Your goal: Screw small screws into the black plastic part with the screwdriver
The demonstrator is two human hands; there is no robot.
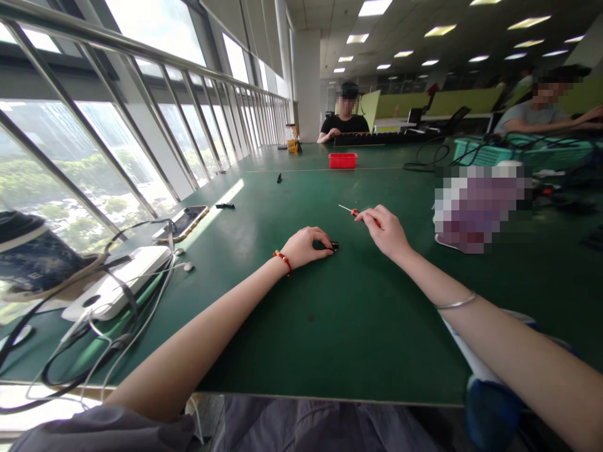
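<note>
My left hand (308, 246) rests on the green table, thumb and fingers pinching a small black part (335, 246). Most of that part is covered by the fingertips, so its kind does not show. To the right, my right hand (384, 229) is closed around the orange handle of a screwdriver (354, 213). Its thin metal shaft points up and to the left, apart from the black part. Farther off on the table lie two more small black pieces, one (225, 206) at the left and another (279, 178) near the middle.
On the left are a phone (183, 224), a white power bank-like box (117, 282), tangled cables and a dark cup (38, 251). A red bin (343, 161) stands ahead. A teal basket (527, 152) with cables and a blurred-out object (480, 207) are at right. Two people sit beyond.
</note>
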